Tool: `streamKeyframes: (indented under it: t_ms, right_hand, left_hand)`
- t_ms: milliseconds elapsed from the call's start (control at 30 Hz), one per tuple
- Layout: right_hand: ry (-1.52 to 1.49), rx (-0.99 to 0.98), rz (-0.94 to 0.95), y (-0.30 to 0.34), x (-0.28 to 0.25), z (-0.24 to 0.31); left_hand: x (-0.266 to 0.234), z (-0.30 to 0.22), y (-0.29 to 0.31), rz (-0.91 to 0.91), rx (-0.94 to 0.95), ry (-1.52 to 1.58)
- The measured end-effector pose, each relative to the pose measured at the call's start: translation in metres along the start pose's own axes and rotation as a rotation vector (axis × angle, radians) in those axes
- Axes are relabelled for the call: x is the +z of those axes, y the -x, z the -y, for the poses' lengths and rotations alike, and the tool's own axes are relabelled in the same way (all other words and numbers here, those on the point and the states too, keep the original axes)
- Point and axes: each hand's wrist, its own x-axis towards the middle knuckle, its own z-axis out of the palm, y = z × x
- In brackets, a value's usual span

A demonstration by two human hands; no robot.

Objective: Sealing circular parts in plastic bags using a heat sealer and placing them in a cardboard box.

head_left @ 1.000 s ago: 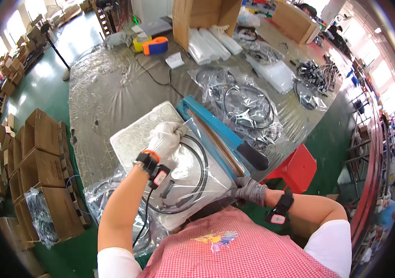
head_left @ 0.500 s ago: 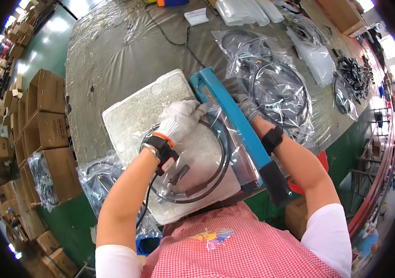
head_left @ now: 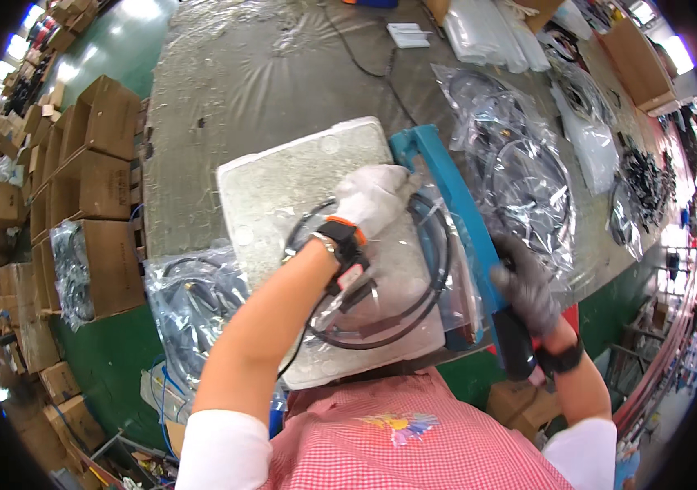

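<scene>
My left hand [head_left: 377, 196], in a white glove, is closed on the upper edge of a clear plastic bag [head_left: 393, 282] with a coiled black cable [head_left: 444, 273] inside. The bag lies on a worn white foam block [head_left: 283, 175], its edge running beneath the arm of a teal bag sealer [head_left: 467, 220]. To the right of that arm, my right hand [head_left: 527, 286], in a grey glove, is just above the sealer's black handle [head_left: 516, 347]. Its thumb and fingers look apart and hold nothing that I can see.
More bagged cables [head_left: 524, 180] lie to the right, and another bagged cable [head_left: 193, 302] at the left edge. Plastic sleeves [head_left: 487, 33] and a white paper slip [head_left: 407, 35] are at the back. Cardboard boxes [head_left: 95, 188] stand left of the table [head_left: 209, 106].
My right hand has come back along the sealer from beyond its arm to near the black handle. My left hand stays on the bag. The whole view has shifted.
</scene>
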Motion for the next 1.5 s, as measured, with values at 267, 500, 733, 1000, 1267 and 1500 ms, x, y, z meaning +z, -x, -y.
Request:
streamKeyframes:
  t_ms: [267,500,733,1000,1267,1500]
  right_hand:
    - [0.900,-0.339,-0.236,0.051,0.071,-0.076]
    - [0.901,-0.335,-0.251,0.048,0.067,-0.082]
    - [0.661,-0.208,-0.303,0.035,0.071,-0.090]
    - [0.382,-0.092,-0.391,0.028,0.066,-0.111]
    - [0.790,-0.212,-0.355,0.038,0.073,-0.074]
    - [0.785,-0.220,-0.395,0.044,0.076,-0.076]
  left_hand:
    - [0.010,0.009,0.001,-0.083,0.146,0.032]
    - [-0.016,0.012,0.019,0.008,0.155,0.072]
    - [-0.031,0.060,0.055,0.086,0.058,0.010]
    - [-0.008,0.049,0.049,0.036,-0.018,-0.145]
    - [-0.003,0.056,0.058,-0.182,0.026,0.012]
    - [0.016,0.056,0.061,-0.264,0.132,-0.003]
